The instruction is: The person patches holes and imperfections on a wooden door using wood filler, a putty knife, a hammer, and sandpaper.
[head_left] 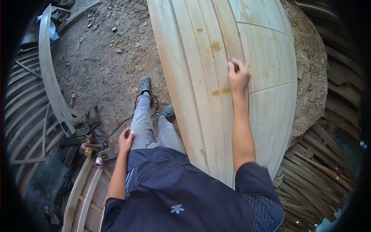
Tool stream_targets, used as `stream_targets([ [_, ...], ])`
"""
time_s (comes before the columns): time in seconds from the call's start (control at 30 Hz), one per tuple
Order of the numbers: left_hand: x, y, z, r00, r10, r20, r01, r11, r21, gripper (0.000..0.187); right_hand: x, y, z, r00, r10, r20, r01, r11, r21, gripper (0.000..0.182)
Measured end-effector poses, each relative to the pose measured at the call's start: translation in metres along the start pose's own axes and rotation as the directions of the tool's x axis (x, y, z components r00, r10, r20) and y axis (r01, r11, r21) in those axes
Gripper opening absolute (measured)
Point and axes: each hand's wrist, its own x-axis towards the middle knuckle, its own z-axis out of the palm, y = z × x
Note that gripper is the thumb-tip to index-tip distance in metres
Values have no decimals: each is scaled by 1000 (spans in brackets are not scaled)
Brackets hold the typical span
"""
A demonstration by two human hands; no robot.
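The right hand [238, 75] lay on the pale wooden door panel [266, 58], fingers curled in and pressed to the wood near the panel's middle, just beside a long raised moulding strip [222, 50]; whether anything small was pinched in those fingers could not be told. The panel rested flat, its near long edge running beside the person's legs, its far edge against a heap of sawdust [309, 62]; yellowish filler patches [221, 91] showed on the wood just below the hand, and another near the near edge. The left hand [126, 140] hung loose at the thigh, fingers half open and holding nothing, touching the grey trouser leg [142, 123]. Grey clogs [145, 84] stood on the dirt floor, a dark cord [136, 102] looping beside them. Off the panel's near edge, to the person's left, lay a curved wooden frame piece [48, 73]; small tins and tools [92, 152] sat on the ground near the left hand; stacked timber slats [313, 162] lay beyond the panel's lower far corner.
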Motion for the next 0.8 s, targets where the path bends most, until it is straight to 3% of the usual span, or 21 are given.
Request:
stream_targets([
  [0.07, 9, 14, 3, 997, 67, 43, -69, 996, 48, 55, 43, -11, 24, 996, -87, 3, 87, 991, -97, 15],
  [0.2, 24, 20, 13, 993, 103, 53, -105, 994, 38, 55, -13, 9, -7, 986, -166, -11, 164, 984, -67, 17],
  [0.27, 26, 19, 20, 995, 60, 85, -65, 996, 56, 58, -49, 17, -26, 994, 105, 8, -104, 990, -91, 20],
  [0.33, 22, 14, 21, 979, 94, 183, -154, 924, 350, 62, -20, 6, -9, 998, 55, 8, -54, 992, -117, 20],
  [0.4, 28, 22, 26, 975, 83, 205, -150, 929, 337, 65, 23, -1, 19, 990, -130, -56, 118, 977, -175, 19],
  [0.53, 33, 18, 31, 975, 46, 219, -103, 961, 255, 64, 6, 3, 6, 986, -158, -44, 153, 983, -97, 19],
  [0.6, 35, 13, 40, 981, 34, 192, -78, 971, 224, 64, -45, 14, -21, 999, 49, -6, -49, 993, -103, 19],
  [0.63, 25, 25, 40, 981, 47, 190, -119, 913, 390, 64, -37, 14, -18, 999, 39, -6, -39, 994, -106, 19],
  [0.73, 25, 20, 40, 967, 109, 230, -206, 864, 459, 65, -3, 3, 5, 998, -29, -55, 23, 995, -102, 15],
  [0.8, 33, 17, 42, 969, 100, 225, -171, 932, 319, 63, 43, -8, 26, 998, -62, 25, 64, 992, -112, 16],
])
